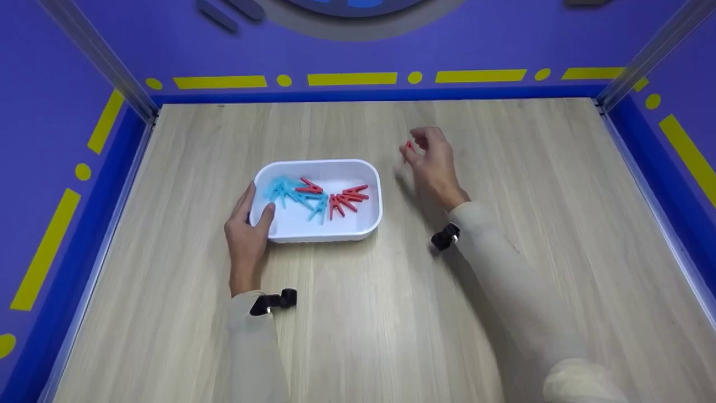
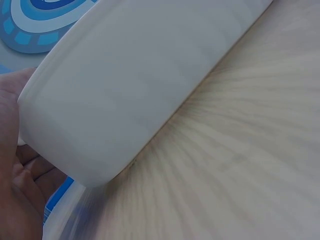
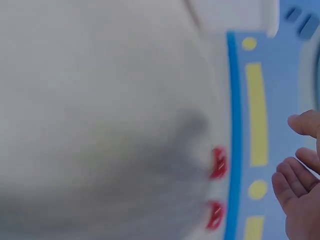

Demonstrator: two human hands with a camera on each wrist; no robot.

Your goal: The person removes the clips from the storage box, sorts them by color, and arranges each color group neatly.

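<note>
My left hand grips the left end of a white plastic tray, thumb over the rim and fingers along the outer wall. In the left wrist view, the fingers lie against the tray's outside. Inside the tray are several light-blue clothespins and several red clothespins. To the tray's right, my right hand is over the table beside a red clothespin, its fingers parted. The right wrist view shows two red clothespins on the table, apart from the spread fingers.
The wooden table has blue-purple panels with yellow marks at its back and sides. Metal posts stand at the back corners. A small black wrist camera sits on each sleeve.
</note>
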